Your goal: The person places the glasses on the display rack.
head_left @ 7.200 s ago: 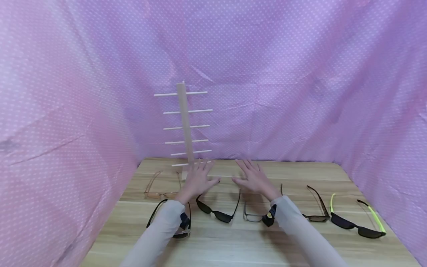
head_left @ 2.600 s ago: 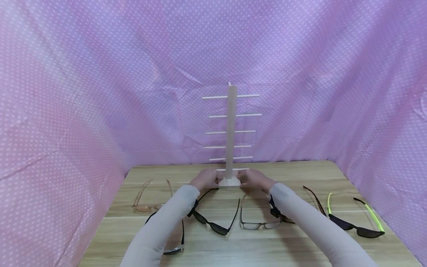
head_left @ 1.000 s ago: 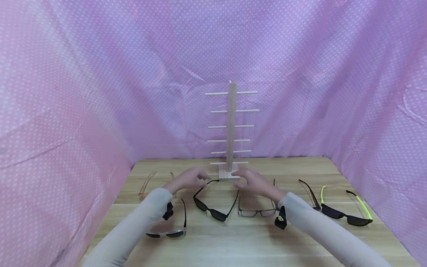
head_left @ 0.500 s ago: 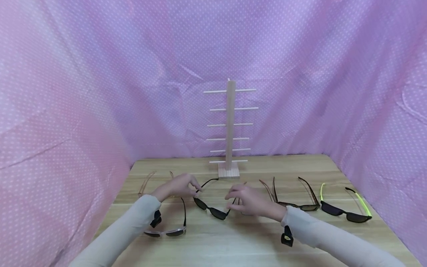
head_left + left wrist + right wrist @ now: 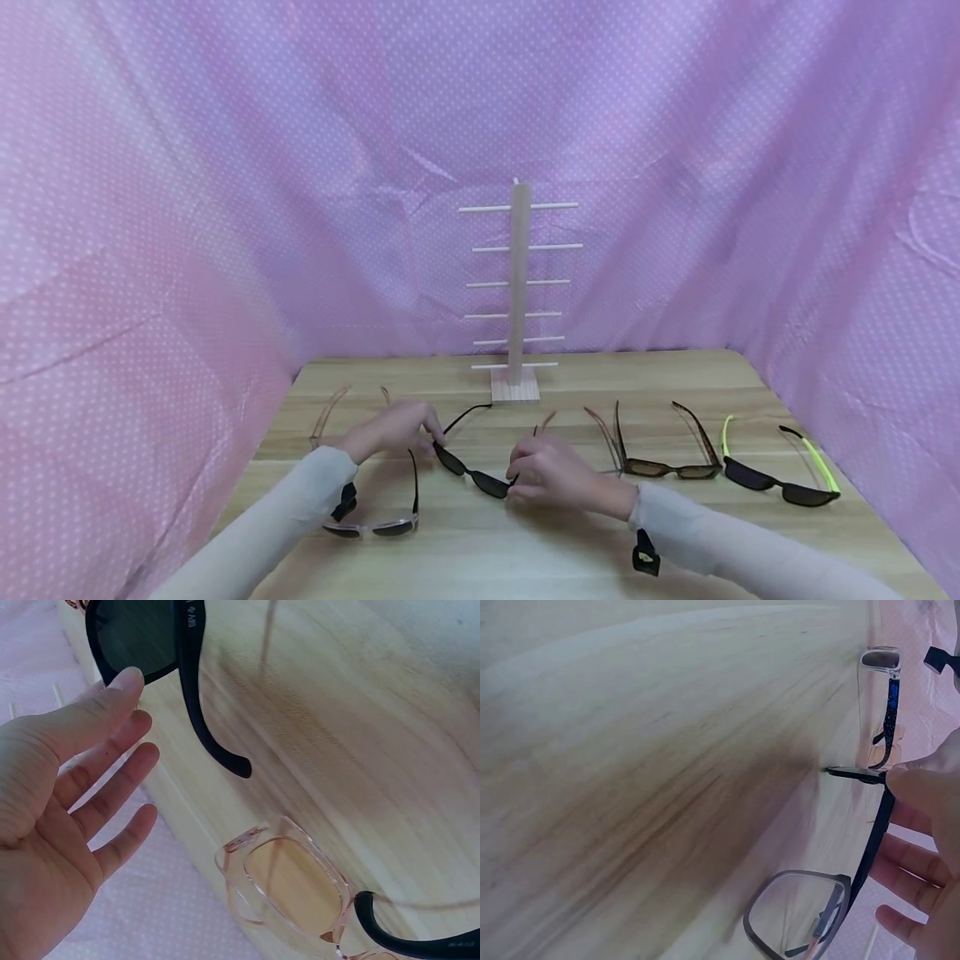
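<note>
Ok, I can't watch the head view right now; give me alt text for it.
The left hand and right hand are at opposite ends of black sunglasses at a wooden table. Behind them stands a pale wooden rack with six rows of bare pegs; other glasses lie on both sides, with pink dotted cloth beyond.

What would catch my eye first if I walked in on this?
Probably the tall wooden stand with thin crossbars, at the back of the table before a pink-purple dotted cloth. Next, the left hand and right hand pinching opposite ends of the black sunglasses, mid-table. At the right, the green-armed sunglasses stand out too.
</note>
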### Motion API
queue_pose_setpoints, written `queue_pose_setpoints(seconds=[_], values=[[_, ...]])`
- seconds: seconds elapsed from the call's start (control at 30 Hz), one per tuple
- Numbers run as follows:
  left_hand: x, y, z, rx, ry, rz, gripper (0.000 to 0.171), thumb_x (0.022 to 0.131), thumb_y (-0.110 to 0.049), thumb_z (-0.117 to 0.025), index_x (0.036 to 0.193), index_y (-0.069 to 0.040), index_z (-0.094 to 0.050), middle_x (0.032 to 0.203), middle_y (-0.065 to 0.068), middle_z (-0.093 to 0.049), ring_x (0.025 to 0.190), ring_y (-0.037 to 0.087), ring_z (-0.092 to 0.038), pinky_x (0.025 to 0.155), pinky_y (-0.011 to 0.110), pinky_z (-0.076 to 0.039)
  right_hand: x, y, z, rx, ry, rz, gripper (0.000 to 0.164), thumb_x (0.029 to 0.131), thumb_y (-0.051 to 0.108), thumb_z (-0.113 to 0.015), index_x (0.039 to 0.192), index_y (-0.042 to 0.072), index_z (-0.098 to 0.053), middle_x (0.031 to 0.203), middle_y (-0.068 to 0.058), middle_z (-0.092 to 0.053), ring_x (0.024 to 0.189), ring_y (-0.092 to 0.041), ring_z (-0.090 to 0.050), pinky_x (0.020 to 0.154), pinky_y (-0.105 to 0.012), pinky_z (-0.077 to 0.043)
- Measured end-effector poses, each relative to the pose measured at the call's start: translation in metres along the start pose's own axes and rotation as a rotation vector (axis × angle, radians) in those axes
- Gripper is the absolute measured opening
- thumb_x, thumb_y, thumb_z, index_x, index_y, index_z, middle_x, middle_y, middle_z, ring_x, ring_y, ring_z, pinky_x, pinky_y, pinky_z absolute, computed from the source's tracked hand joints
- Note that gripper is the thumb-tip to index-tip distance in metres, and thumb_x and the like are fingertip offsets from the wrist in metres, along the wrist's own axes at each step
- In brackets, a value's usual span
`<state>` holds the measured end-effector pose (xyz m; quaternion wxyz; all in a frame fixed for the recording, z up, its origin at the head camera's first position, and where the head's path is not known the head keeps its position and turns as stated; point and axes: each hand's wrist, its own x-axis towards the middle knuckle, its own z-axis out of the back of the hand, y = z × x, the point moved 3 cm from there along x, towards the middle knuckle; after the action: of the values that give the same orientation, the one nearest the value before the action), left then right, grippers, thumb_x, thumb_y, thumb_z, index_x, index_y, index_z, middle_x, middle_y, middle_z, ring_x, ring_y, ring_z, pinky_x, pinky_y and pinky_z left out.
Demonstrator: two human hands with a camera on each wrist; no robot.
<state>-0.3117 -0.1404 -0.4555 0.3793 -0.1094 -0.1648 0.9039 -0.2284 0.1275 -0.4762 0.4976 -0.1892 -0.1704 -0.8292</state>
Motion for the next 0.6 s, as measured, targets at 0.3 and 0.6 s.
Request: queue_pose_setpoints(seconds=[0.3, 0.6], values=[[-0.003, 0.000, -0.005, -0.037, -0.036, -0.003, 0.017, 0.078, -0.004, -0.083, 0.089, -0.017, -0.082, 0.094, -0.006, -0.077, 0.091, 0.010, -0.069, 0.084, 0.032, -0.056, 0.001, 0.002, -0.002, 0.021, 0.008, 0.008, 0.011, 0.079, 0.022, -0.084, 0.086, 0.017, -0.077, 0.090, 0.005, -0.070, 0.085, -0.009, -0.065, 0.078, -0.026, -0.054], [-0.005, -0.004, 0.003, -0.090, -0.057, -0.012, 0.014, 0.080, -0.005, -0.082, 0.089, -0.017, -0.082, 0.094, -0.004, -0.078, 0.090, 0.010, -0.070, 0.087, 0.041, -0.058, 0.004, -0.004, 0.009, 0.101, 0.055, -0.034, 0.006, 0.081, 0.011, -0.079, 0.086, 0.012, -0.076, 0.086, 0.004, -0.071, 0.082, -0.009, -0.064, 0.076, -0.023, -0.053]])
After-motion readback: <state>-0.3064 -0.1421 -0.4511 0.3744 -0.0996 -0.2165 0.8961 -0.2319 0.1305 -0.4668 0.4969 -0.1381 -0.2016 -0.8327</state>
